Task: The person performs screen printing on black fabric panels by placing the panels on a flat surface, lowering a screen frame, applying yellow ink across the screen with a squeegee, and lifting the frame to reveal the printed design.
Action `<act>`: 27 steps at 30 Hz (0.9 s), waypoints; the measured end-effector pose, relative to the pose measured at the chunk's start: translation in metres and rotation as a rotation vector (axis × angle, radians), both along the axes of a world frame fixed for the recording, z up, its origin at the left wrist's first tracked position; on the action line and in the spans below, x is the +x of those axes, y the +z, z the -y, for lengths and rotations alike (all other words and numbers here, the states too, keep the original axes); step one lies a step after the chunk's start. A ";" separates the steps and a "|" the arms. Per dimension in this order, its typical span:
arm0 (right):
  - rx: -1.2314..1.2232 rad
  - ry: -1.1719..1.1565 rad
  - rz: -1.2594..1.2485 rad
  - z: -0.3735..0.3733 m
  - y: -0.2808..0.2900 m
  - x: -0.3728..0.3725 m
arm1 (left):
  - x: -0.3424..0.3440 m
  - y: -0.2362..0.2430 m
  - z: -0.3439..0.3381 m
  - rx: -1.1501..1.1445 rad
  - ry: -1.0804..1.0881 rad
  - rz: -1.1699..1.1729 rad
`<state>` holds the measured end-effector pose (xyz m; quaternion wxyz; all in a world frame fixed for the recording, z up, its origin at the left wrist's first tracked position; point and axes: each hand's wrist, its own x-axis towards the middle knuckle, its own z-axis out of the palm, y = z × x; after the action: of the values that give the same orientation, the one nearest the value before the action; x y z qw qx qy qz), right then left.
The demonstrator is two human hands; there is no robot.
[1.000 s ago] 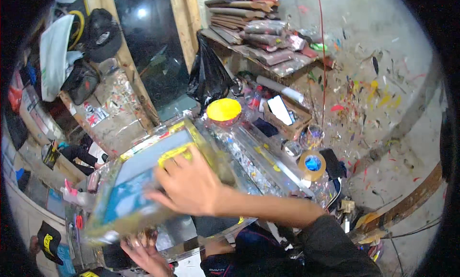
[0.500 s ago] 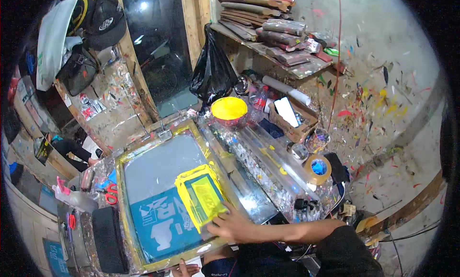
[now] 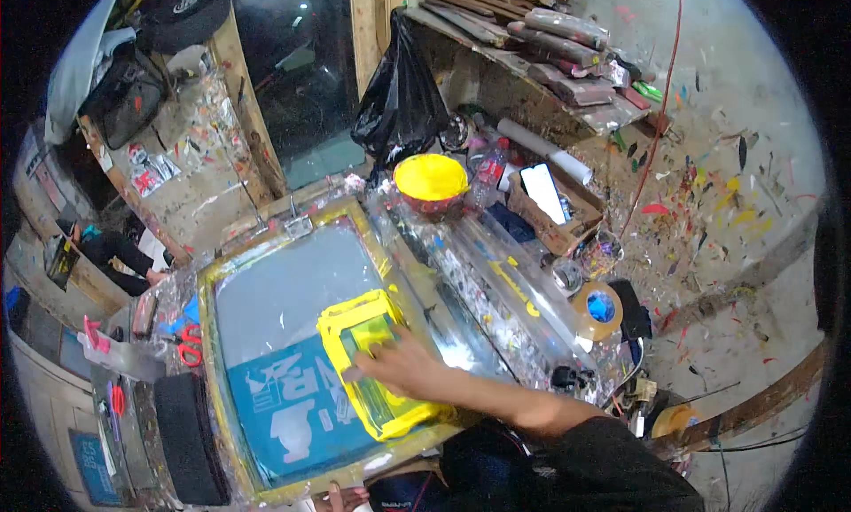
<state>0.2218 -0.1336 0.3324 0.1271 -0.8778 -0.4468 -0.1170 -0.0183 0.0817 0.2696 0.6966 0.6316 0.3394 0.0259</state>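
Observation:
A printing screen (image 3: 213, 370) in a yellow-stained frame lies on the cluttered bench, its blue-green lower half patterned with pale shapes. Thick yellow ink (image 3: 408, 423) rings a rectangular patch of mesh at its right. Over that patch my right hand (image 3: 399, 366) is closed on a small squeegee; only a greyish edge of the squeegee (image 3: 352, 373) shows beside the fingers. At the screen's near edge, low in the picture, my left hand (image 3: 341, 498) is partly cut off. Its fingers look bent next to something white, and their grip is mostly hidden.
A bowl of yellow ink (image 3: 431, 179) stands beyond the screen. A tape roll (image 3: 585, 312), a phone (image 3: 542, 193) in a cardboard box and a bottle (image 3: 488, 179) are to the right. Red scissors (image 3: 190, 345), a spray bottle (image 3: 124, 352) and a dark pad (image 3: 190, 441) lie left.
My right hand has moved away from me and slightly left over the yellow patch, from its near end to its middle. My left hand stays at the near edge. The view has shifted slightly.

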 end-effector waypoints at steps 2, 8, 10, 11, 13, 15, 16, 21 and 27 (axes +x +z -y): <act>-0.073 0.012 -0.166 0.013 0.006 -0.047 | -0.001 -0.005 0.000 0.007 0.011 0.022; -0.017 -0.024 -0.012 0.030 0.008 -0.107 | -0.005 -0.012 -0.001 0.020 0.058 0.129; 0.023 -0.103 0.079 0.024 0.023 -0.112 | -0.012 0.002 -0.004 0.036 0.072 0.183; 0.146 -0.153 0.114 0.019 0.034 -0.116 | -0.016 0.018 -0.005 0.054 0.069 0.209; 0.362 -0.235 0.160 0.010 0.059 -0.125 | -0.023 0.056 -0.006 0.103 0.029 0.271; 0.397 -0.207 0.255 0.014 0.092 -0.110 | -0.012 0.092 -0.004 0.136 -0.026 0.389; 0.431 -0.183 0.292 0.010 0.110 -0.098 | -0.005 0.104 -0.010 0.166 -0.035 0.462; 0.440 -0.144 0.429 -0.019 0.218 -0.032 | 0.063 0.132 0.028 0.891 -0.039 0.500; 0.314 -0.083 0.162 -0.016 0.308 0.021 | 0.068 0.045 0.085 1.525 -1.074 0.128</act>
<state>0.2428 -0.1177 0.6403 0.2215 -0.8524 -0.3953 -0.2608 0.0493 -0.0034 0.3151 0.0297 0.9877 -0.1455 -0.0491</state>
